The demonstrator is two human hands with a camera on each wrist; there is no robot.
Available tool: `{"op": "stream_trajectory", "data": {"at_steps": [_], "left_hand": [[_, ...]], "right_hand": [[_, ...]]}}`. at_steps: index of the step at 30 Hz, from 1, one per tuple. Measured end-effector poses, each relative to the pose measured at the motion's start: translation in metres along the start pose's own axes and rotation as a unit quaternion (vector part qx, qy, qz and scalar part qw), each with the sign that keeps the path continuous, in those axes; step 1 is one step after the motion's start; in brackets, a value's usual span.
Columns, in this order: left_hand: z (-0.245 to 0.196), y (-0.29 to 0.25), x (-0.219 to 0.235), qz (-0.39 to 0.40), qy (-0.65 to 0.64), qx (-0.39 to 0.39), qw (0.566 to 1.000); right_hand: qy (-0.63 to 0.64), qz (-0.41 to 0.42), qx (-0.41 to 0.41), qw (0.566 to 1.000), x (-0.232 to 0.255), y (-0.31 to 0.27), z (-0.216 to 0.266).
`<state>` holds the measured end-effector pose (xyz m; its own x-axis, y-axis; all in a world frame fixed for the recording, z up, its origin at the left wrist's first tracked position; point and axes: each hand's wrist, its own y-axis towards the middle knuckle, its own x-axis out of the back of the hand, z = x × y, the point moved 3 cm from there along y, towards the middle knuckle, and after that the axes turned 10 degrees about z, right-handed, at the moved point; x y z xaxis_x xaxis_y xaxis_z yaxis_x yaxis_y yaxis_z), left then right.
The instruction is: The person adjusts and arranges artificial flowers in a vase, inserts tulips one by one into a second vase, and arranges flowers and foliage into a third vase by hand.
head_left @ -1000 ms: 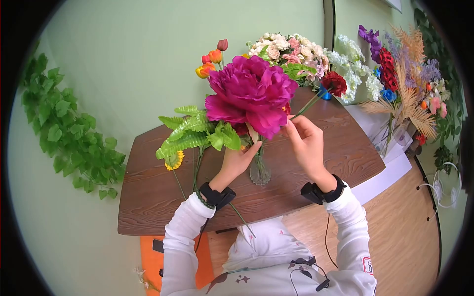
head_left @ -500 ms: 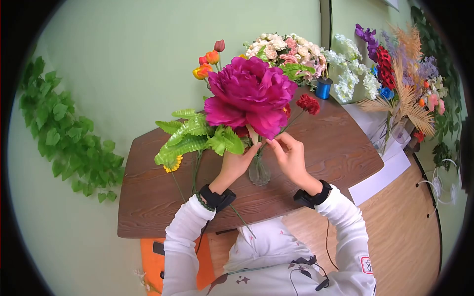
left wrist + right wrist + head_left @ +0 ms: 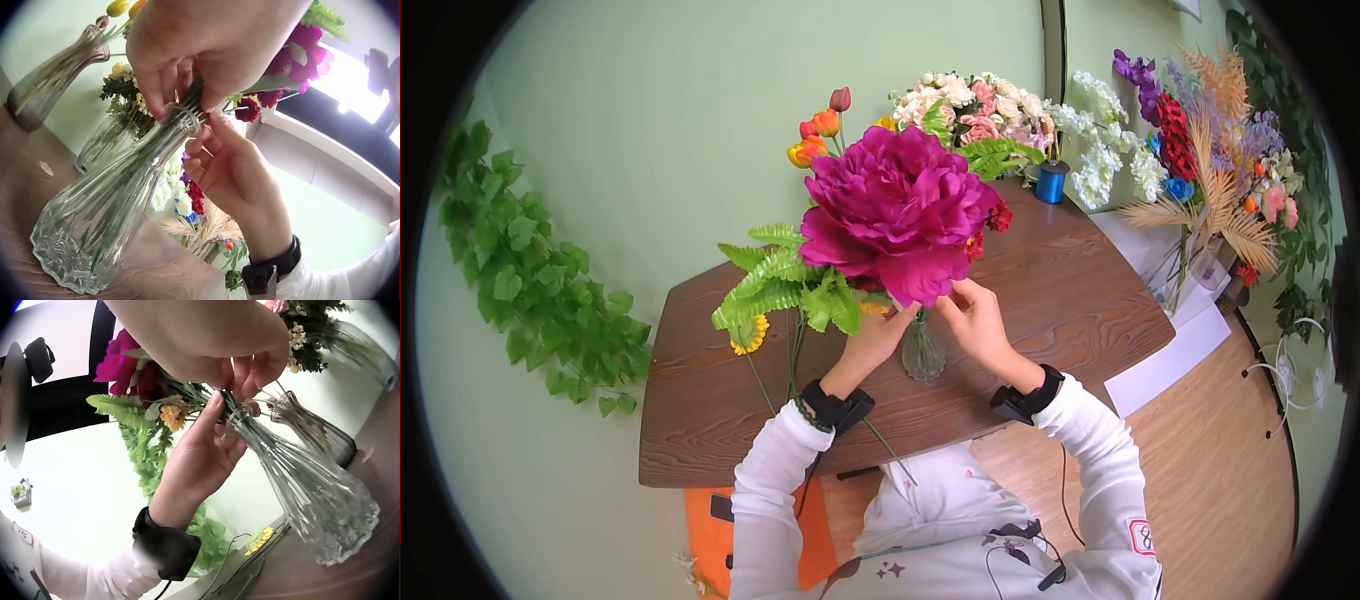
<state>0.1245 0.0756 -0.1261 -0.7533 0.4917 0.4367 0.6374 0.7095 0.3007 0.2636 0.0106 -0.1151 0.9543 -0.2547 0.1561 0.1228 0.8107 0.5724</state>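
Note:
A clear glass vase [image 3: 923, 352] stands on the table with a bundle of green stems inside. My left hand [image 3: 872, 340] grips the stems right above the vase's rim, its thumb and fingers around them. From the other side my right hand [image 3: 980, 322] pinches the stem of a red carnation at the vase's mouth. A large magenta peony [image 3: 900, 210] towers over the bunch and covers the fingertips in the head view. Red carnations [image 3: 999, 216] peep out at its right, green fern leaves [image 3: 765, 280] at its left. A small orange-yellow flower [image 3: 173, 414] shows beneath the fern.
On the wooden table [image 3: 1090, 300], a yellow flower [image 3: 749, 335] lies with long stems at the left. Tulips [image 3: 808, 152] in a smoky vase [image 3: 309, 428], cream and pink roses [image 3: 980, 105] and a blue spool [image 3: 1051, 182] stand behind. More flowers [image 3: 1200, 165] are at the right.
My right hand has moved left and slightly down to the vase's mouth, drawing the red carnation in beside the peony. The left hand stays at the stems; the peony has tilted slightly down and left.

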Motion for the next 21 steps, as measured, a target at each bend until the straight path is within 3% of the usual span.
{"op": "stream_trajectory", "data": {"at_steps": [5,8,13,16,21], "left_hand": [[-0.001,-0.002,0.003,-0.001,0.005,0.023,1.0],[-0.004,-0.001,0.005,0.037,0.031,0.019,0.999],[-0.015,-0.004,0.006,0.003,0.051,-0.092,0.994],[-0.01,-0.005,0.005,0.017,-0.01,-0.041,0.999],[-0.022,-0.008,0.001,0.024,-0.016,-0.029,0.999]], "right_hand": [[-0.046,0.037,0.001,0.998,0.006,0.002,0.004],[-0.062,0.047,-0.005,0.997,0.008,0.003,0.02],[-0.028,0.044,-0.004,0.999,0.007,0.002,0.018],[-0.023,0.033,0.005,0.999,0.007,0.003,0.021],[-0.008,0.006,0.045,0.999,0.008,0.008,0.018]]}}
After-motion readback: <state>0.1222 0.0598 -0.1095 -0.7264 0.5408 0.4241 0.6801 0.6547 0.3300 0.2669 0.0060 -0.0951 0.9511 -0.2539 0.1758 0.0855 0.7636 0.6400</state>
